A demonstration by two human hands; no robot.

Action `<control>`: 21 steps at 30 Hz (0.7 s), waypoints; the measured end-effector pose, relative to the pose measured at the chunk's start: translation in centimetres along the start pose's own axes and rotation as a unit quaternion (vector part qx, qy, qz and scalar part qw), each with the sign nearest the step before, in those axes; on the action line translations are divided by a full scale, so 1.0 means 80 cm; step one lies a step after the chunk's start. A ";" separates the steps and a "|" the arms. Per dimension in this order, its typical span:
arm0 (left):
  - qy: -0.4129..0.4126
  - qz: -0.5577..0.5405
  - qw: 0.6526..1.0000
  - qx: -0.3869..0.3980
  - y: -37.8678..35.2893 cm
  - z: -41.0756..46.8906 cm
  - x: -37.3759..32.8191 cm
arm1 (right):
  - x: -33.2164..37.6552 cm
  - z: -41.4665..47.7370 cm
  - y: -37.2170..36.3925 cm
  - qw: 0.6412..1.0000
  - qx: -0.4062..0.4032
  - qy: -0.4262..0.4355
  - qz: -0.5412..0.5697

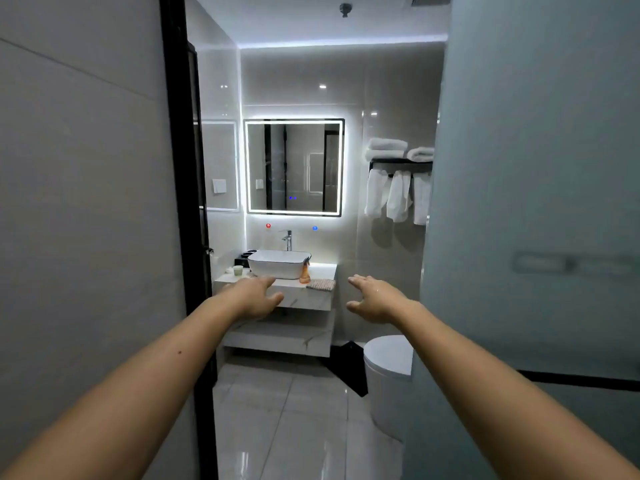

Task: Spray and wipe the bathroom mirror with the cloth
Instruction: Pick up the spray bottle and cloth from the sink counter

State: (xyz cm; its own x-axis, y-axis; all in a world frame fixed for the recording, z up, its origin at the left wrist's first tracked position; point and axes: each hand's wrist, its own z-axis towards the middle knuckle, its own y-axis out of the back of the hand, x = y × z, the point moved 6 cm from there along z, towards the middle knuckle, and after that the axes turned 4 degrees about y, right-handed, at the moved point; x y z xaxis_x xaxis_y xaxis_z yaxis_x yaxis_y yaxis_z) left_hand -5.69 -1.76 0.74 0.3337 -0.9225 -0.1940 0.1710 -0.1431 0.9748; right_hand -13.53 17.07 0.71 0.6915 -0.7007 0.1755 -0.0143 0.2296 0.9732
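Ahead, both arms reach through the doorway, the left hand (258, 296) and right hand (372, 299) spread wide and empty, well short of the basin (278, 265). Above the basin hangs the lit mirror (294, 168); just right of the basin on the worktop (311, 299) stands the orange spray bottle (304, 273), with the folded cloth (321, 284) beside it.

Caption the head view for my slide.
Empty hands reach toward bottle, cloth; mirror ahead.
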 end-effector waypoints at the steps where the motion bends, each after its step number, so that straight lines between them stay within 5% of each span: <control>1: -0.002 0.005 1.000 -0.005 0.001 0.003 -0.001 | 0.000 0.004 0.001 1.000 -0.006 0.000 0.000; 21: -0.018 -0.005 0.998 0.054 -0.079 0.442 0.081 | -0.123 0.431 -0.094 0.995 0.007 -0.072 0.062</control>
State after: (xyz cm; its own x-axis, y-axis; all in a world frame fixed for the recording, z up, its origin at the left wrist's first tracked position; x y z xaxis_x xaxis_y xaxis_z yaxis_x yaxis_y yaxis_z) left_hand -37.43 -19.49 -2.78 0.2980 -0.9331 -0.2012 0.0727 -0.1880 0.9795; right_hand -45.10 -1.02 -3.22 0.5732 -0.7575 0.3124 -0.1041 0.3109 0.9447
